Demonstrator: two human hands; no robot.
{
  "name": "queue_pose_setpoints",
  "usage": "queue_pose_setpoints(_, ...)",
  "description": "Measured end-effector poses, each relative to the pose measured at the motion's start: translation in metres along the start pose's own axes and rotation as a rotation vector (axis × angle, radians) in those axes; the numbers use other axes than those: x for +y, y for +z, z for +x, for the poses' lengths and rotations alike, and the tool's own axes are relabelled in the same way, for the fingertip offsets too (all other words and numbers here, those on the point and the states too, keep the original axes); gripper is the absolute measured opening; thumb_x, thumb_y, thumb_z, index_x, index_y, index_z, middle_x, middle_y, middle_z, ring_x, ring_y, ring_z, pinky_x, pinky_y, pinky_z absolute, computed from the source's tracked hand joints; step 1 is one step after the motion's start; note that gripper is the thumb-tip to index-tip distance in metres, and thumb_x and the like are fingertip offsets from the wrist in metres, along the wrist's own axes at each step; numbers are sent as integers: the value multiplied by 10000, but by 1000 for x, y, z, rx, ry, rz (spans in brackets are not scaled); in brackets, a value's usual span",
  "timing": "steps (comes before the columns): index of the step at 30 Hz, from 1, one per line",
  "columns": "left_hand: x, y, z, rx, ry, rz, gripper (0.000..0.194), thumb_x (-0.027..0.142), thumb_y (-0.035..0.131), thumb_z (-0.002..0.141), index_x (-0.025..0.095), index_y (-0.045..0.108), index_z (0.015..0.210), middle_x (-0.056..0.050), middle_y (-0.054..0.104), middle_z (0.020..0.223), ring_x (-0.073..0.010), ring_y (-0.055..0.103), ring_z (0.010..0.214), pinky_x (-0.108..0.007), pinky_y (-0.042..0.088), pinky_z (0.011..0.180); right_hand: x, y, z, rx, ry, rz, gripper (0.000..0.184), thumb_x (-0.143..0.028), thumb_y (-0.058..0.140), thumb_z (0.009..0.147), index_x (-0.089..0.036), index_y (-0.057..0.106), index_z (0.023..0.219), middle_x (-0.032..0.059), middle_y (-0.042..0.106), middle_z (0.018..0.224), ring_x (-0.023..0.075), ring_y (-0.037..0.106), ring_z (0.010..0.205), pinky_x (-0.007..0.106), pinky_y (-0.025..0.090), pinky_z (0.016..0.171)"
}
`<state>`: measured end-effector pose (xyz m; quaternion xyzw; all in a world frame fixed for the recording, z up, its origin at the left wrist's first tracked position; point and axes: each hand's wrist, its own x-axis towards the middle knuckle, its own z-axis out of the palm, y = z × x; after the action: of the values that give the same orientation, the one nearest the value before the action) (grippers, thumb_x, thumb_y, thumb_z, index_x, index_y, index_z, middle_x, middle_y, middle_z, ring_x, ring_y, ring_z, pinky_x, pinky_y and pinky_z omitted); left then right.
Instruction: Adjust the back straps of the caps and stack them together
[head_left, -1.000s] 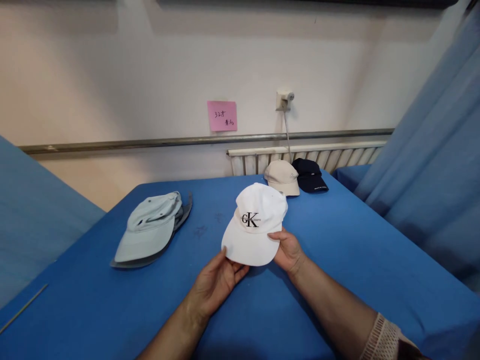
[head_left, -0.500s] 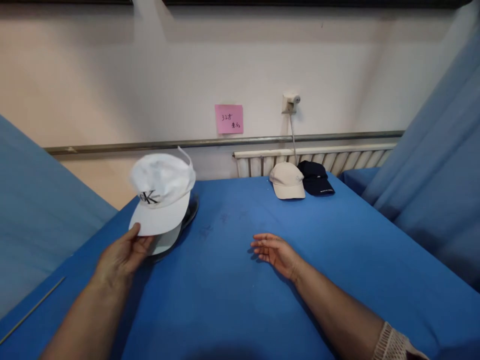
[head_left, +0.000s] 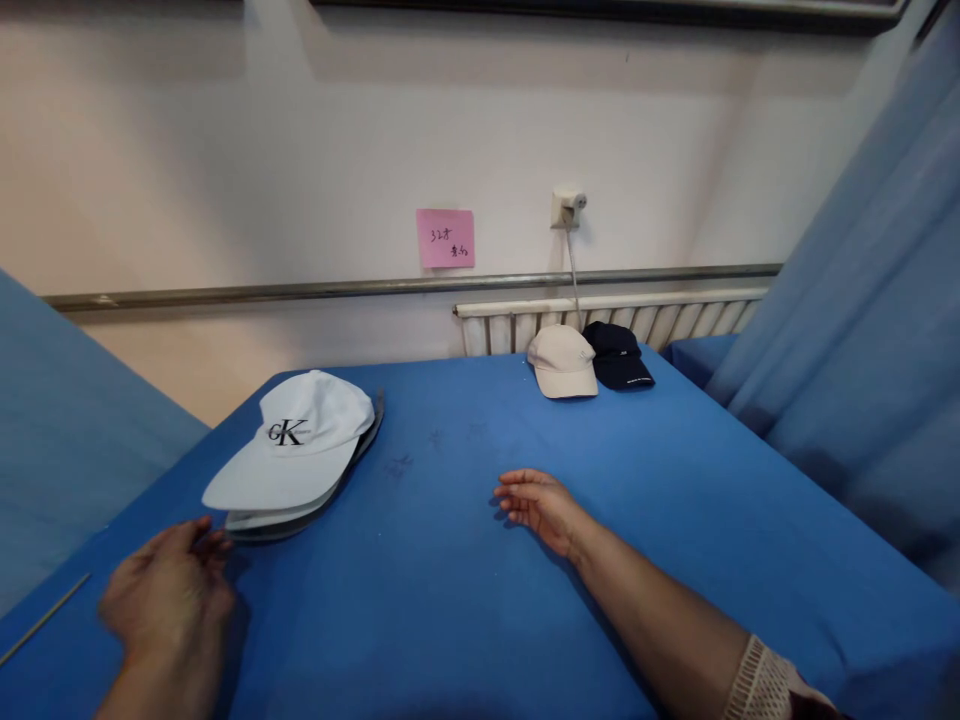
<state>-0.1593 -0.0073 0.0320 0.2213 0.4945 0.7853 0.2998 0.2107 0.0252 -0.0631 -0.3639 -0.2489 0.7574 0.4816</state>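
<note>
A white baseball cap (head_left: 300, 450) with black lettering lies on top of other caps at the left of the blue-covered table, brim towards me. Beneath it show the edges of a pale brim (head_left: 281, 517) and a dark grey brim (head_left: 277, 532). Just in front of these brims is my left hand (head_left: 172, 585), slightly blurred, its fingers loosely bent and apart with nothing in them. My right hand (head_left: 536, 508) rests near the middle of the table, open and holding nothing. At the far edge sit a beige cap (head_left: 562, 362) and a navy cap (head_left: 619, 357), side by side.
Behind the blue table (head_left: 420, 600) are a white radiator (head_left: 495, 333), a metal rail (head_left: 322, 291) and a wall socket (head_left: 566, 210). A pink note (head_left: 446, 238) is stuck to the wall. Blue curtains (head_left: 847, 300) hang at both sides. A thin stick (head_left: 45, 620) lies at the left.
My left hand has let go of the white cap, which came down onto the stack, and has drawn back down and left. My right hand stays in place. The view has shifted slightly.
</note>
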Motion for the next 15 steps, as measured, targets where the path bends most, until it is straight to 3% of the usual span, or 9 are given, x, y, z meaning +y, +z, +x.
queue_pose_setpoints(2, -3, 22, -19, 47, 201, 46, 235, -55, 554, 868, 172, 611, 846, 134, 678, 614, -29, 621, 473, -46, 537, 469, 1, -5, 10, 136, -54, 92, 272, -126, 766, 674, -143, 654, 922, 101, 734, 910, 170, 691, 731, 270, 519, 630)
queue_pose_setpoints(5, -20, 67, -55, -224, 56, 265, 201, -14, 686, 774, 165, 677, 865, 76, 695, 642, -67, 610, 484, -105, 525, 455, -11, -19, 36, 290, -112, 158, 202, -71, 701, 741, -187, 612, 881, 53, 702, 857, 157, 692, 753, 251, 543, 639)
queue_pose_setpoints(9, -72, 115, -101, -617, -158, 396, 123, 120, 764, 726, 179, 680, 795, 12, 693, 641, -110, 592, 493, -171, 458, 458, -53, -47, 80, 447, -161, 181, 93, -112, 624, 881, -182, 615, 943, 40, 655, 859, 148, 668, 772, 243, 548, 628)
queue_pose_setpoints(10, -88, 122, -109, -702, -199, 407, 113, 148, 762, 722, 186, 673, 781, 7, 691, 642, -120, 585, 497, -192, 451, 475, -65, -54, 89, 479, -173, 184, 88, -158, 613, 918, -163, 620, 1006, 51, 659, 925, 151, 666, 806, 261, 559, 663)
queue_pose_setpoints(12, -114, 128, -120, -803, -210, 451, 76, 177, 746, 713, 198, 675, 731, 4, 677, 621, -139, 570, 517, -222, 440, 518, -88, -67, 106, 531, -201, 191, 254, -309, 610, 965, -147, 606, 1161, 70, 647, 1111, 182, 659, 913, 353, 580, 770)
queue_pose_setpoints(15, -136, 126, -122, -953, -165, 531, 32, 210, 726, 717, 212, 712, 746, -7, 697, 670, -172, 602, 638, -258, 458, 636, -113, -80, 123, 578, -235, 206, 344, -351, 610, 966, -164, 580, 1254, 94, 612, 1238, 224, 642, 1033, 427, 567, 864)
